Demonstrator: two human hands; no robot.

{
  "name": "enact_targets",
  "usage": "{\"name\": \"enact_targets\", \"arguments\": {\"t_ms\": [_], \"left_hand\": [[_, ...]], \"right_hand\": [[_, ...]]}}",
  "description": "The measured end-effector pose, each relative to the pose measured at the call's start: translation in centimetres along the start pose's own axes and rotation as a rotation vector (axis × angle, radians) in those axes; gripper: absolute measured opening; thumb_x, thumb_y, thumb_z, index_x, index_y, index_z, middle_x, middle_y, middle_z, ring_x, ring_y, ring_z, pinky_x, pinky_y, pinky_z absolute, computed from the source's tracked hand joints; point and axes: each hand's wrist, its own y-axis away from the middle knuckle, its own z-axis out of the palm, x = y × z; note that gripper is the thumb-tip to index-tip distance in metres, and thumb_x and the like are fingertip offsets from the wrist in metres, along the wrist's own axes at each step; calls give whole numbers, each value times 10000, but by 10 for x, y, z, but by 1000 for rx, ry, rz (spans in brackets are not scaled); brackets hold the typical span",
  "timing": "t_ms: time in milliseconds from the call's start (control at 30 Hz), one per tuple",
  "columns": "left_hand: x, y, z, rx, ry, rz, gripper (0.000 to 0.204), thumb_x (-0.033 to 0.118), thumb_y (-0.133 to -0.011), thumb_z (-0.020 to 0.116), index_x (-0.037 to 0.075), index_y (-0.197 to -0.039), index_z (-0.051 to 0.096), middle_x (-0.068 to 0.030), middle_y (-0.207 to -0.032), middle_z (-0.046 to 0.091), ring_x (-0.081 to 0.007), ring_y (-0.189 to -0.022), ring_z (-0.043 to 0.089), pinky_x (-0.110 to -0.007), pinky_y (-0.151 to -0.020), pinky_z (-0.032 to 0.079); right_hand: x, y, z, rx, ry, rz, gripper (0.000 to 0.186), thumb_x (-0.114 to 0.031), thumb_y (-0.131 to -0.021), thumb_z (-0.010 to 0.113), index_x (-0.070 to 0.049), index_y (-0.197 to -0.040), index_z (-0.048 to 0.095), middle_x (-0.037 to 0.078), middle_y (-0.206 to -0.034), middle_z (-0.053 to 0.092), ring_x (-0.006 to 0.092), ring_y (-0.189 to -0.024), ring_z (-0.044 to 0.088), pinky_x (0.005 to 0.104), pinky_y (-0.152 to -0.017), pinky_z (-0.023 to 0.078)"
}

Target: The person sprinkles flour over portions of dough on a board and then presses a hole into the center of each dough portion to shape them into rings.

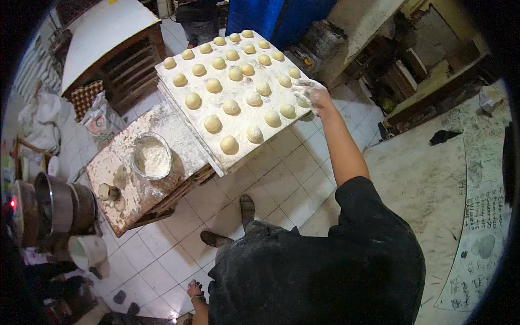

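Note:
A flour-dusted board (179, 111) carries rows of pale, round dough balls (234, 73), set apart from one another. My right arm stretches forward to the board's right edge. There my floury right hand (315, 97) spreads its fingers over a dough ball (302, 101), with thumb and fingers apart. The fingers partly cover that ball, and I cannot tell how firmly they touch it. Low at my side hangs my left hand (195, 290), away from the board, its fingers loosely apart and nothing seen in them. A band circles that wrist.
Left of the board, a worn, floury table (127, 200) bears a metal bowl of flour (151, 157) and a small metal piece (108, 192). Large pots (54, 203) and a white bucket (88, 252) stand farther left. Another person (197, 21) stands beyond the board. A white-topped table (108, 35) is at far left.

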Motion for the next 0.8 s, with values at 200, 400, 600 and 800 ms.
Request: {"name": "enact_targets", "arguments": {"t_ms": [200, 400, 600, 800], "left_hand": [[34, 14, 51, 19, -47, 155, 301, 332, -927, 585, 120, -1141, 588, -55, -958, 685, -184, -762, 656, -310, -524, 421], [69, 47, 88, 221, 3, 178, 319, 324, -924, 608, 89, -1140, 603, -77, -928, 694, -170, -747, 670, -296, -460, 430], [57, 75, 102, 257, 73, 6, 332, 320, -932, 569, 100, -1180, 587, -92, -1058, 674, -259, -898, 659, -427, -625, 494], [-24, 32, 62, 104, -1207, 475, 364, 288, -911, 574, 15, -1149, 616, -96, -1013, 701, -217, -904, 674, -387, -778, 544]], "right_hand": [[-36, 1, 30, -25, -141, -55, 255, 16, -935, 481, 95, -1152, 588, 208, -1125, 658, 299, -958, 682, 392, -874, 570], [-42, -42, -39, 376, -358, -110, 356, -19, -943, 532, 98, -1276, 487, 247, -1262, 569, 322, -1123, 606, 450, -999, 511], [-17, -11, 112, -277, -244, -267, 464, 52, -845, 493, 63, -1309, 472, 208, -1307, 529, 317, -1187, 551, 396, -1045, 460], [64, -13, 277, -297, 103, 318, 291, 34, -922, 478, 89, -1203, 529, 201, -1181, 595, 328, -1087, 613, 446, -954, 530]]}}
